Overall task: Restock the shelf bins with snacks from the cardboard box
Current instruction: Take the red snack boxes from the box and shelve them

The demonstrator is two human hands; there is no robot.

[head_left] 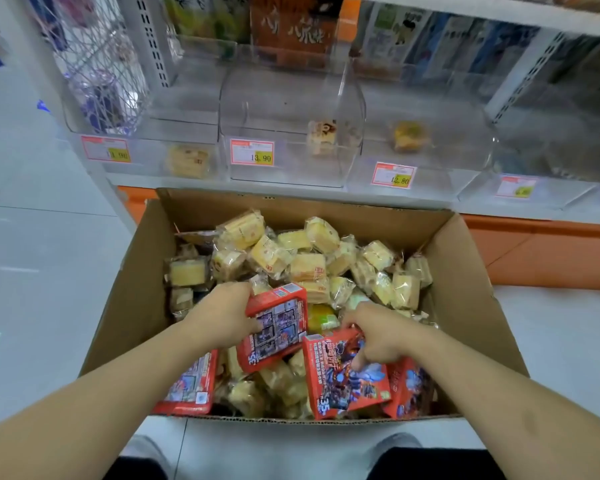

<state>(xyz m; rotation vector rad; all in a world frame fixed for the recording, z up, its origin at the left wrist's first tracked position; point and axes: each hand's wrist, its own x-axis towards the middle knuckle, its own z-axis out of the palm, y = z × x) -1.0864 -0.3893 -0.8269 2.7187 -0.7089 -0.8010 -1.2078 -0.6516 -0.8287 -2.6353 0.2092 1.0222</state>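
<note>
Box: cardboard box (465, 271) around both hands, full of wrapped cakes (305, 268).
Bins: clear bins (291, 133) beyond the hands, nearly bare.
Left hand (222, 315): curled round a red packet (274, 327).
Right hand (378, 336): gripping another red packet (340, 382).

Both forearms are bare to the frame edge, no sleeves, watch or rings showing; the left hand (224, 315) and right hand (374, 336) wear no gloves; dark trousers (433, 465) cover the legs; grey shoes (397, 441) show below.
</note>
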